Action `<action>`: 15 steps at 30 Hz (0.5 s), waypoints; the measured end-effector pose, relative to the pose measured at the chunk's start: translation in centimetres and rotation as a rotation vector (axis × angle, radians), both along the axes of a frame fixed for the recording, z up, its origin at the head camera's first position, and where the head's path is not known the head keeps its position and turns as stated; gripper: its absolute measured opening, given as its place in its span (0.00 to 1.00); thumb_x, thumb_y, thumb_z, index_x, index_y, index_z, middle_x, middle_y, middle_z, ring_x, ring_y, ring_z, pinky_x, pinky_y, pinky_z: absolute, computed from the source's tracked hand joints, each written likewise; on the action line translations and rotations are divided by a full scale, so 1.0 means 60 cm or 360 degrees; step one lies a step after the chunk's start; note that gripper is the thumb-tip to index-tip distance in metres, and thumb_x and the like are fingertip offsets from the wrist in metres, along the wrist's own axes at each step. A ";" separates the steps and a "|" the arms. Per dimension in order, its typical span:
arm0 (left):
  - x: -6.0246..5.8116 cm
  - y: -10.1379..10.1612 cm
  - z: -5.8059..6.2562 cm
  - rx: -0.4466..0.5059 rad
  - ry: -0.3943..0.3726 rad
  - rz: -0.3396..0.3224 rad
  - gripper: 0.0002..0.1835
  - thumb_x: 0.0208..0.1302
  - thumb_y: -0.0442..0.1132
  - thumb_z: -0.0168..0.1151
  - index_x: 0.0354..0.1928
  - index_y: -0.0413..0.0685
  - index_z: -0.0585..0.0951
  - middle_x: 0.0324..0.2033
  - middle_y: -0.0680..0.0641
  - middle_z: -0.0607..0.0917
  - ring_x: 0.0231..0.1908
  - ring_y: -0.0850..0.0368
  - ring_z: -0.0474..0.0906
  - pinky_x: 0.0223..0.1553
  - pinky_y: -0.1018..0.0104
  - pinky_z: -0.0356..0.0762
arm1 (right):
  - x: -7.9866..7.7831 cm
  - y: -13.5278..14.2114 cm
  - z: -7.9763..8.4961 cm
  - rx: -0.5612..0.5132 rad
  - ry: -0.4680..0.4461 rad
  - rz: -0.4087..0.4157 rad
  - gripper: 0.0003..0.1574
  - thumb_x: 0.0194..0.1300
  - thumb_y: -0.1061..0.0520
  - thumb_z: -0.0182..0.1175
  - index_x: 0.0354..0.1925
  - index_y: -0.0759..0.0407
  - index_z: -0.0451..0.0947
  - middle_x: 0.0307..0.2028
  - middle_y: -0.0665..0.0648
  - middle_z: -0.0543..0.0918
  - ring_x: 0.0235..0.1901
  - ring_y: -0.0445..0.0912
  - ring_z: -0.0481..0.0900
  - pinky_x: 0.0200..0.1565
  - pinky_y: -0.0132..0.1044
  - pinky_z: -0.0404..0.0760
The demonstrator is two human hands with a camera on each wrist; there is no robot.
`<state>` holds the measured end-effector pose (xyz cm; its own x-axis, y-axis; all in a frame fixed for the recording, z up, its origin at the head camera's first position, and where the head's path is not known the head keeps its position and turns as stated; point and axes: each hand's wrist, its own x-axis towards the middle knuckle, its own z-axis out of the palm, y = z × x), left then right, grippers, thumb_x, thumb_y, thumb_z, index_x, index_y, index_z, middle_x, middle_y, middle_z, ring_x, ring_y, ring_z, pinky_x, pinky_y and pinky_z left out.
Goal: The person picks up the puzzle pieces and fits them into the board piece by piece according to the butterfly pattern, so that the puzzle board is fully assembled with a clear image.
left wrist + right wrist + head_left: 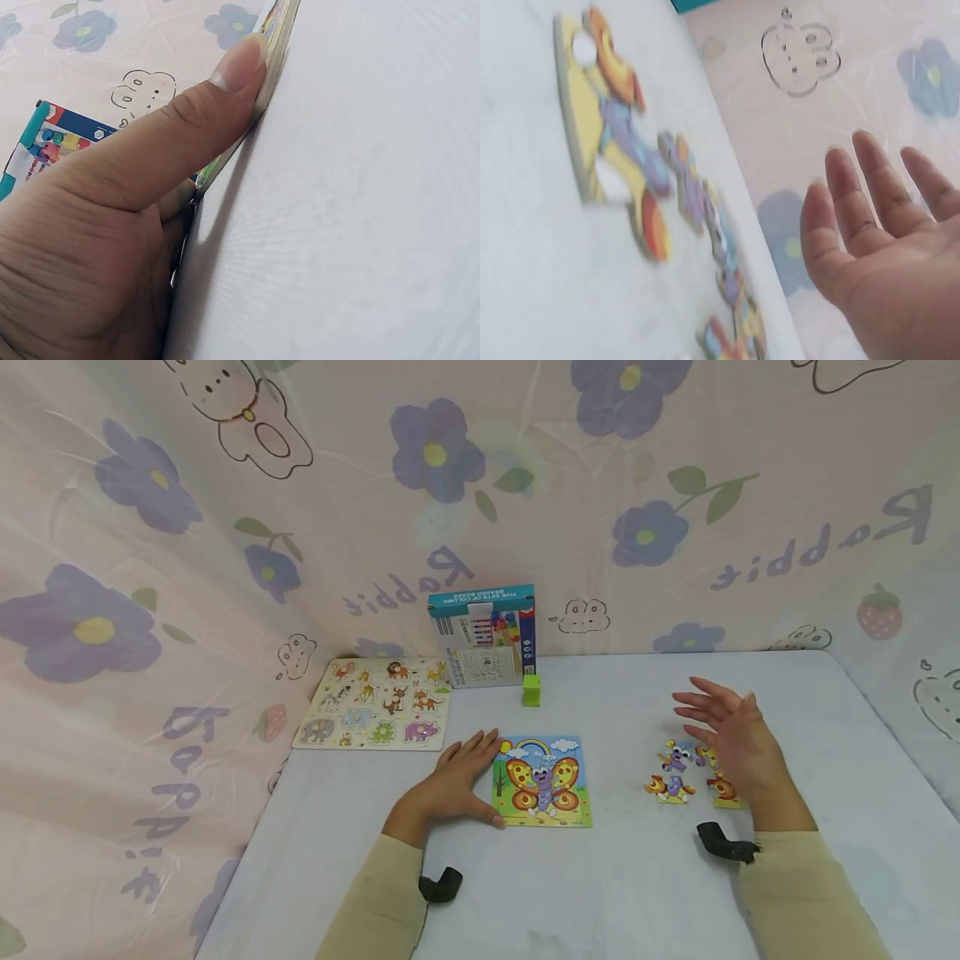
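A square picture board (561,814) with a butterfly, a rainbow and clouds lies flat on the white table. My left hand (453,781) rests along its left side, fingers stretched toward the top corner and the thumb at the bottom corner. From the left wrist, the thumb (244,64) presses against the board's edge. To the right lie several loose butterfly puzzle pieces (670,789), purple, yellow and orange. Over them my right hand (746,752) is raised, palm turned inward, fingers spread and holding nothing; it hides part of the group. The right wrist view shows the pieces (634,146) blurred.
An animal puzzle board (360,697) lies at the back left. Beside it a blue and white toy box (483,647) stands upright, with a small green block (531,691) in front. A printed curtain (562,527) hangs behind the table.
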<state>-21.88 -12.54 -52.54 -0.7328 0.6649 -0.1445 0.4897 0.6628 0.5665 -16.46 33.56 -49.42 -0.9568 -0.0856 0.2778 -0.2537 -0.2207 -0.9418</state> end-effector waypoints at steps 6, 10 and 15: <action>0.001 0.001 0.002 0.0016 0.0006 -0.0001 0.74 0.47 0.67 0.87 0.89 0.52 0.53 0.88 0.54 0.45 0.85 0.55 0.33 0.81 0.48 0.28 | 0.007 0.022 -0.010 -0.0092 -0.0078 -0.0193 0.37 0.91 0.39 0.37 0.81 0.58 0.67 0.68 0.55 0.81 0.68 0.49 0.74 0.66 0.38 0.72; 0.001 0.000 0.001 0.0015 0.0010 0.0006 0.74 0.47 0.67 0.87 0.89 0.54 0.53 0.87 0.55 0.45 0.85 0.56 0.33 0.81 0.50 0.28 | 0.007 0.039 -0.030 0.0070 -0.0143 -0.0310 0.34 0.91 0.44 0.39 0.82 0.59 0.66 0.67 0.55 0.81 0.68 0.49 0.74 0.64 0.32 0.74; 0.000 0.001 0.000 -0.0004 0.0010 0.0020 0.74 0.46 0.67 0.87 0.89 0.56 0.52 0.87 0.57 0.44 0.85 0.57 0.32 0.81 0.52 0.27 | 0.003 0.057 -0.052 0.0852 -0.0308 -0.0375 0.37 0.90 0.42 0.44 0.85 0.55 0.61 0.72 0.60 0.76 0.66 0.43 0.73 0.61 0.24 0.70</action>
<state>-21.88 -12.49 -52.57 -0.7419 0.6554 -0.1415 0.4850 0.6703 0.5617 -16.29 37.00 -52.57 -0.9958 0.0544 0.0741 -0.0516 0.3369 -0.9401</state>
